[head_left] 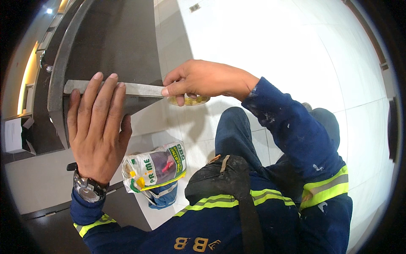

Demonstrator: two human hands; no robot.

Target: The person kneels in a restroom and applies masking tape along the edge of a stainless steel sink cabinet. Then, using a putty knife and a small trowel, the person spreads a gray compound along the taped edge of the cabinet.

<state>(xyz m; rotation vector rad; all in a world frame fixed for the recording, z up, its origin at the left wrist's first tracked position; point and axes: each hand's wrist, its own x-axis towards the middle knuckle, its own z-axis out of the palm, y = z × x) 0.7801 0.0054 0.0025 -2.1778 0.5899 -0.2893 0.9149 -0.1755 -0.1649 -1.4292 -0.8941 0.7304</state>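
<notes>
A long grey strip (141, 90) lies across the near end of the dark countertop (118, 46). My left hand (96, 122) is laid over the strip's left part, fingers stretched out, a watch on its wrist. My right hand (198, 82) grips the strip's right end between thumb and fingers. Beneath my right hand, a shallow round container or disc with yellow material (197, 100) shows, partly hidden by the fingers.
A printed white sack (154, 167) rests on a blue bag (163, 199) below the counter. An open white box (17, 135) stands at the far left. My bent knees are over the pale tiled floor (270, 46). A dark cabinet front (114, 216) is at lower left.
</notes>
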